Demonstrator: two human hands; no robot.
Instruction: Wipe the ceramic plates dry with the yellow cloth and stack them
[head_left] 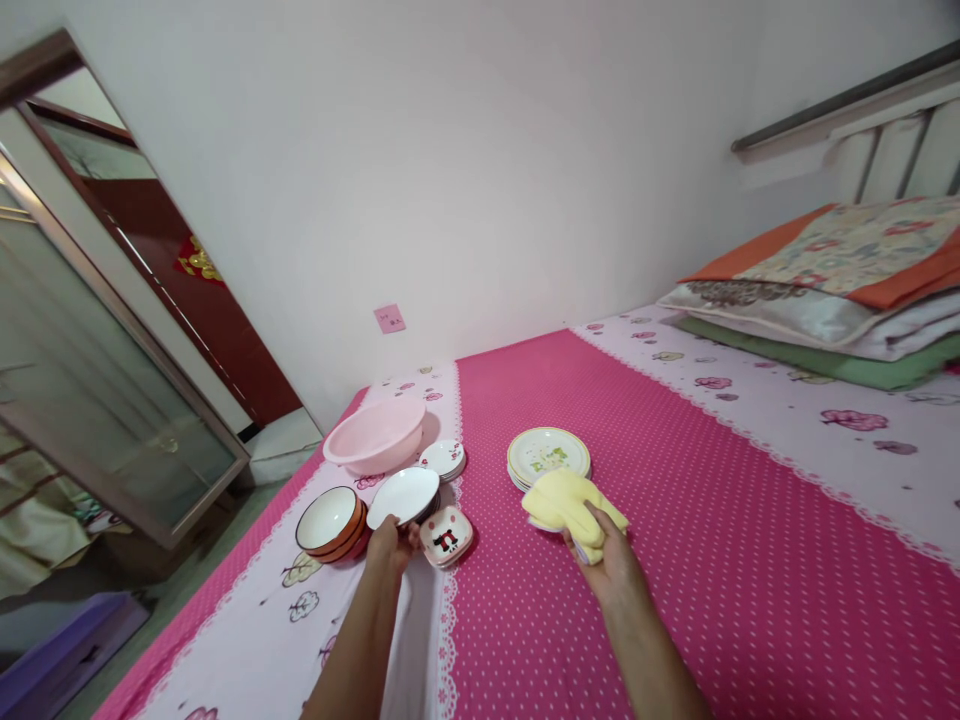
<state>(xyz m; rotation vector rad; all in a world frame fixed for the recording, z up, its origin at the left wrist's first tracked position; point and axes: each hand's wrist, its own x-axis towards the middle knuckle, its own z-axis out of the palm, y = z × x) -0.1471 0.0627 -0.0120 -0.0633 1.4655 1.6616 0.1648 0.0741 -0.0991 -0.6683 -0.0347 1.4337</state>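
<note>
My left hand (396,541) is closed on the near rim of a white dish (405,494), which sits tilted over a stack of dark-edged dishes. Just right of that hand lies a small square dish (448,536) with a cartoon face on it. In my right hand (609,556) is a bunched yellow cloth (568,502), fingers wrapped round its near end. The cloth overlaps the near edge of a stack of plates (550,453) with a green floral print. Whether the white dish is lifted clear of its stack I cannot tell.
Orange-brown bowls (328,524) are stacked at the left, with a pink basin (377,436) behind. Small flowered plates (442,459) stand beside the basin. Everything rests on a bed with a pink dotted sheet (712,560). Folded bedding (832,280) lies at the far right.
</note>
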